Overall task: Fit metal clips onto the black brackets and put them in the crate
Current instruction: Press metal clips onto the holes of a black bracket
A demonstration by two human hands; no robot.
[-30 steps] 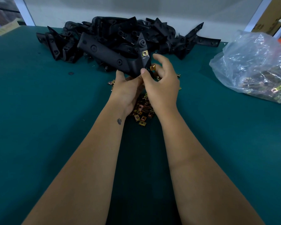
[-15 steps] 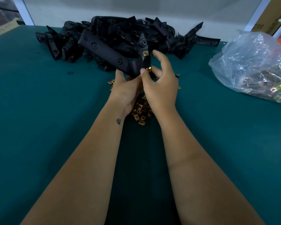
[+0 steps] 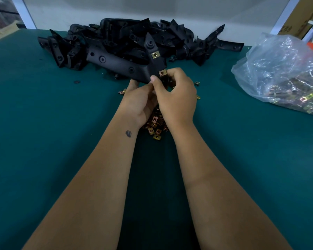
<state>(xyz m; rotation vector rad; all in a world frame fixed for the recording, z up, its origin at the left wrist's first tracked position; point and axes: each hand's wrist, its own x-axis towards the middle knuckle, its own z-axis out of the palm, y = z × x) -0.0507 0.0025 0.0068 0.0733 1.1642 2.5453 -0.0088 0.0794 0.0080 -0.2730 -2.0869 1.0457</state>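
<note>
The green table (image 3: 43, 123) runs out ahead of me, and along its far edge lies the heap of black brackets (image 3: 126, 37) waiting for their clips. Off to my right sits a clear plastic bag (image 3: 282, 73) with more clips inside. I see no crate from here. Just in front of the heap I hold one bracket (image 3: 119, 64) raised off the table, its long body pointing left and its narrow arm standing up. My left hand (image 3: 139, 103) grips it from below, fingers curled under the body. My right hand (image 3: 177, 96) is closed on the lower part of that arm, thumb and fingers pinching around the second clip (image 3: 162, 73). A first clip (image 3: 155, 55) already sits higher on the same arm. Under my wrists lies the loose pile of brass-coloured clips (image 3: 154, 126). I judge I am midway through fitting this bracket: the second clip looks on, though I cannot tell if it is fully seated. Next I should press it home squarely, check for further mounting spots, then find the crate.
</note>
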